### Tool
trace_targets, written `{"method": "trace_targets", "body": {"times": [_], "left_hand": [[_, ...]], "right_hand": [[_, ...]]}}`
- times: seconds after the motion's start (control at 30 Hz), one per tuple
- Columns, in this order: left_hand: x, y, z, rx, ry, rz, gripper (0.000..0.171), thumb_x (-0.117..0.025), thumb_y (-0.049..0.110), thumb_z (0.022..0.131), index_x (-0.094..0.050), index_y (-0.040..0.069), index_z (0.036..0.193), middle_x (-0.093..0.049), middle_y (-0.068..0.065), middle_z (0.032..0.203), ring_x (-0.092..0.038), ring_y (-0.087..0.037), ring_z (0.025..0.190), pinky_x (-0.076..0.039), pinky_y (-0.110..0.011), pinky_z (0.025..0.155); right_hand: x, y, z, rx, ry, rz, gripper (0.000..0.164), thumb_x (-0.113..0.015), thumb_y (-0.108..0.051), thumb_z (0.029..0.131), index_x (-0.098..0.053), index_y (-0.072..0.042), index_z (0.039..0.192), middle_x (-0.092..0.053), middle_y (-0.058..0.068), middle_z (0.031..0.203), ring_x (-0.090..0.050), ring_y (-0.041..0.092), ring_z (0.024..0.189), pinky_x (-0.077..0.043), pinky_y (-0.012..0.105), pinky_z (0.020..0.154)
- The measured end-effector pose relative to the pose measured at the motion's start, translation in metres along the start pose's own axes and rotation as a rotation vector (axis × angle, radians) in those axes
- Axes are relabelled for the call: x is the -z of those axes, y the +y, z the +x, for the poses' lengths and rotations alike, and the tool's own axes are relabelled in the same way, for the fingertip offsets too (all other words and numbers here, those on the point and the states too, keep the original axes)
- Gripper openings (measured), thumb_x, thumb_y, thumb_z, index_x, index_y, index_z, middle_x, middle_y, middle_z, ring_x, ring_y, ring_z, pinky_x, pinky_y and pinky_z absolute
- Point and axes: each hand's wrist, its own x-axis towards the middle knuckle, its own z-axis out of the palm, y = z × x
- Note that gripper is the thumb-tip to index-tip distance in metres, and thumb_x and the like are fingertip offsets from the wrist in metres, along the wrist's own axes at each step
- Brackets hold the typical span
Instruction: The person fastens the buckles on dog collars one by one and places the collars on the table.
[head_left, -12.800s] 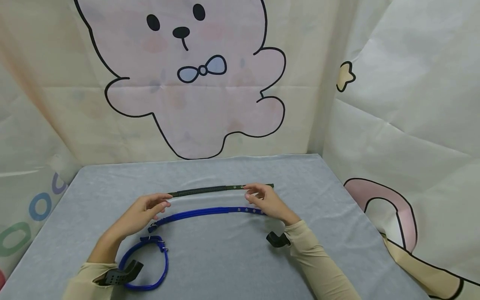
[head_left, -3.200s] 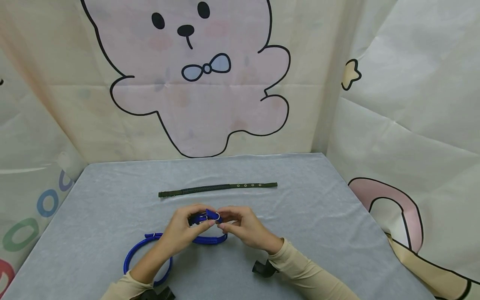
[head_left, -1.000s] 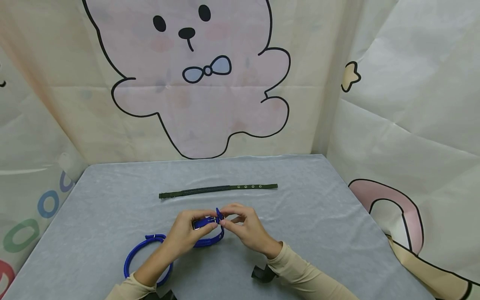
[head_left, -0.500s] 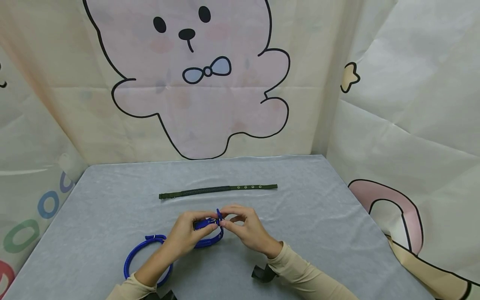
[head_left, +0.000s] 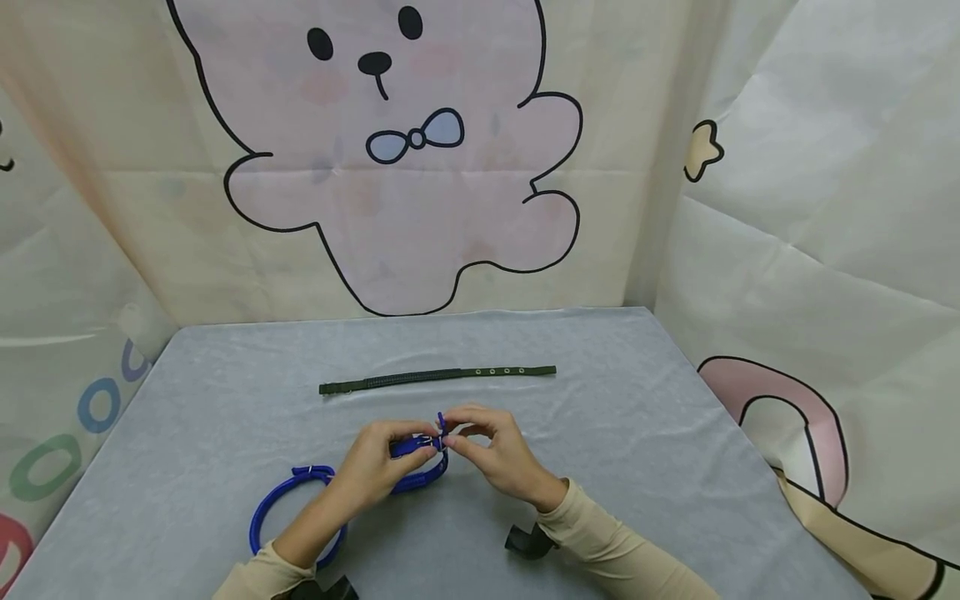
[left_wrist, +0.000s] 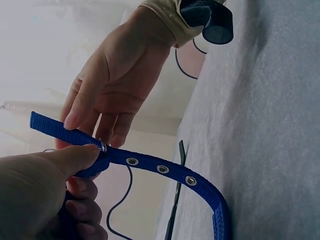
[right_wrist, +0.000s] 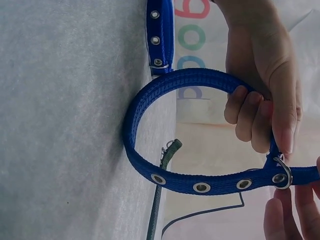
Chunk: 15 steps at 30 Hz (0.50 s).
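A blue collar with metal eyelets point(head_left: 423, 479) is bent into a loop above the table in the head view. My left hand point(head_left: 367, 467) pinches it at the buckle end, thumb on top. On the other side my right hand point(head_left: 498, 458) holds the strap's free end between thumb and fingers. The left wrist view shows the strap tip point(left_wrist: 50, 125) sticking out past a metal ring point(left_wrist: 103, 145), near both thumbs. A round ring point(right_wrist: 285, 172) sits around the eyelet strap in the right wrist view. Fingers partly hide the buckle.
A second blue collar point(head_left: 260, 508), closed in a ring, lies under my left forearm. Farther back, a dark green collar point(head_left: 412, 379) lies stretched out straight on the grey cloth-covered table point(head_left: 600, 400). Printed fabric walls point(head_left: 480, 217) stand around the table.
The blue collar lay straight on the table at first, with both hands at the green one. Now it is looped in both hands, and its strap tip points up between them.
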Motion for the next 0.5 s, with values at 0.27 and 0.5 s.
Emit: {"method": "trace_targets", "body": {"times": [0.27,0.5], "left_hand": [[-0.0003,0.0026,0.0003,0.042,-0.006,0.021,0.017,-0.074,0.025,0.093,-0.078,0.017,0.108,-0.077,0.002,0.109,-0.072,-0.018,0.105,-0.057,-0.033,0.089],[0.0002,0.0023,-0.0002,0.041,-0.007,0.009,0.017,-0.075,0.024,0.093,-0.077,0.017,0.108,-0.077,0.001,0.106,-0.071,-0.014,0.099,-0.057,-0.030,0.084]], "right_hand": [[-0.0007,-0.0004,0.0004,0.013,-0.002,-0.019,0.023,-0.065,-0.010,0.099,-0.070,-0.001,0.120,-0.070,0.019,0.117,-0.068,0.020,0.108,-0.058,0.035,0.092],[-0.0008,0.0030,-0.0002,0.016,0.000,-0.006,0.024,-0.065,-0.008,0.099,-0.068,0.002,0.120,-0.069,0.023,0.117,-0.068,0.021,0.110,-0.057,0.036,0.095]]}}
